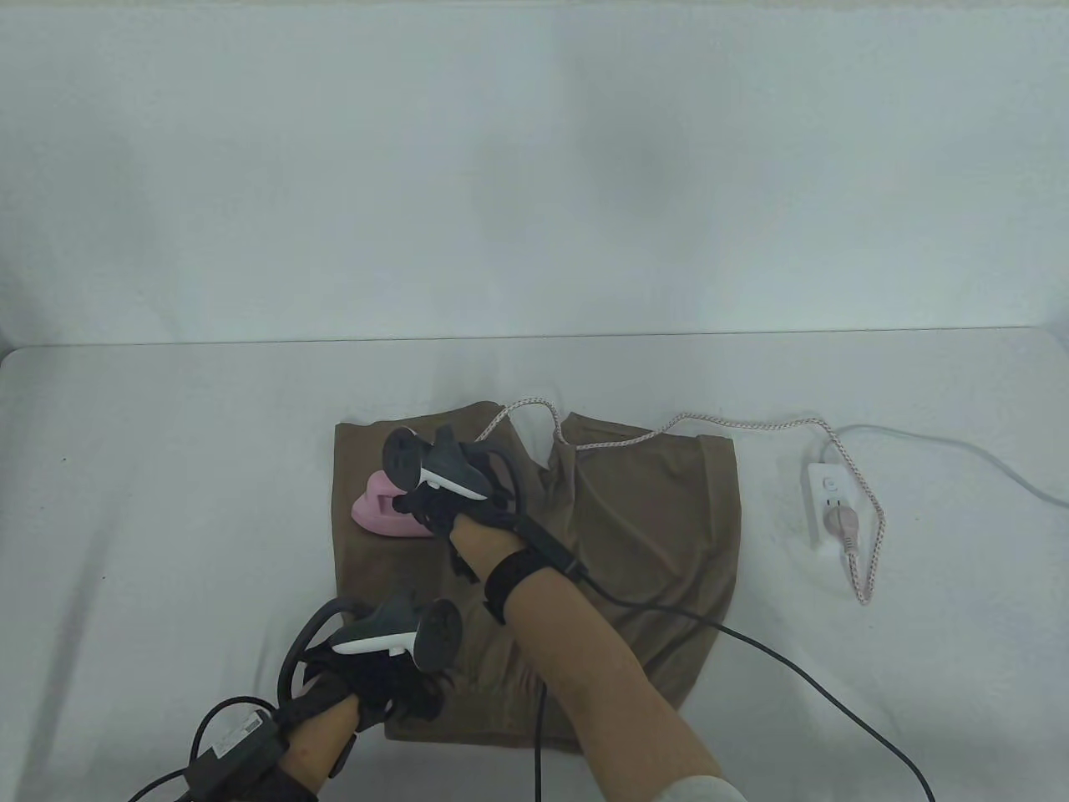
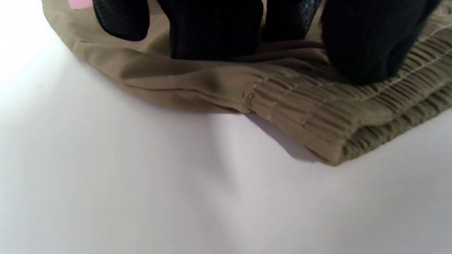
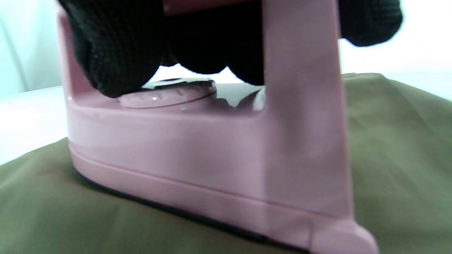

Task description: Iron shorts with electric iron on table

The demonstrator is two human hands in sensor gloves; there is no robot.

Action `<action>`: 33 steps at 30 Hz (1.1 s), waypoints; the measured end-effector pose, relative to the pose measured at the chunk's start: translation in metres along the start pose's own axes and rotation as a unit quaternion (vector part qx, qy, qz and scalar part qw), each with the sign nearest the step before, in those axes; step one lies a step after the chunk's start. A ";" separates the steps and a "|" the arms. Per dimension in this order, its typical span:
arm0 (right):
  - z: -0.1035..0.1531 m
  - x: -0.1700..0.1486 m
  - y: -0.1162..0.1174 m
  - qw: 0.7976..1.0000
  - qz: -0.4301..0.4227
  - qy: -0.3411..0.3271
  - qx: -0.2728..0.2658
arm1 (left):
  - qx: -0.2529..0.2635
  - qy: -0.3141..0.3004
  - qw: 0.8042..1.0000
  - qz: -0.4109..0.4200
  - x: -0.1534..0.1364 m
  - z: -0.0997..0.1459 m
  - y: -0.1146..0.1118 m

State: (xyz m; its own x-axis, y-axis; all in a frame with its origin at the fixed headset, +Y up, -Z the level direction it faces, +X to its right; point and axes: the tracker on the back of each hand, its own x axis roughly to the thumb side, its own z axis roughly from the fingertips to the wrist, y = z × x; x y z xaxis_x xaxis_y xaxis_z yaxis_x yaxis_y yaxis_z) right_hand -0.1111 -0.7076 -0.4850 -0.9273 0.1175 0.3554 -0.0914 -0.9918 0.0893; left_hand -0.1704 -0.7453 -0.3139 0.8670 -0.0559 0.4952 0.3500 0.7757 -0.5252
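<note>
Nearest the camera, the left hand (image 1: 380, 668) pressed flat on the waistband of the shorts (image 1: 635, 535), fingers (image 2: 212, 31) spread, while the right hand (image 1: 455, 501) gripped the iron (image 1: 380, 510) on the left leg. Ironing looked underway: the right leg was wrinkled. Cord (image 1: 710, 426) crossed it toward the strip (image 1: 827, 501).

Olive-brown shorts (image 1: 635, 535), a pink iron (image 1: 386, 511) with a pink-and-white speckled cord (image 1: 735, 423), white power strip (image 1: 827, 501), black gloves.
</note>
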 end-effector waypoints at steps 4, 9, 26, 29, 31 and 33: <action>0.005 -0.018 -0.002 1.000 0.000 0.010 0.002 | 0.001 0.000 1.000 -0.001 0.000 0.000 0.000; 0.014 -0.049 -0.007 0.999 0.005 0.036 0.004 | 0.001 -0.001 1.000 -0.002 0.000 0.000 0.000; 0.036 -0.107 -0.014 0.994 0.017 0.104 -0.008 | 0.001 -0.001 1.000 -0.002 0.001 0.000 -0.001; 0.034 -0.100 -0.013 0.995 0.016 0.098 -0.009 | 0.000 -0.001 1.000 -0.002 0.001 0.000 -0.001; 0.032 -0.090 -0.012 0.996 0.017 0.087 -0.008 | 0.000 -0.001 1.000 -0.002 0.001 0.000 0.000; 0.030 -0.078 -0.010 0.997 0.014 0.076 -0.006 | -0.001 0.000 1.000 -0.002 0.001 0.000 -0.001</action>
State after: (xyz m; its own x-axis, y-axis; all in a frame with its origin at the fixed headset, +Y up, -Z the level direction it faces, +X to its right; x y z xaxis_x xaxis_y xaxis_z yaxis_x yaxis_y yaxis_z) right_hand -0.0268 -0.7057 -0.4852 -0.9737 0.0819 0.2127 -0.0684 -0.9952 0.0701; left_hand -0.1695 -0.7459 -0.3132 0.8653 -0.0588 0.4978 0.3542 0.7744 -0.5242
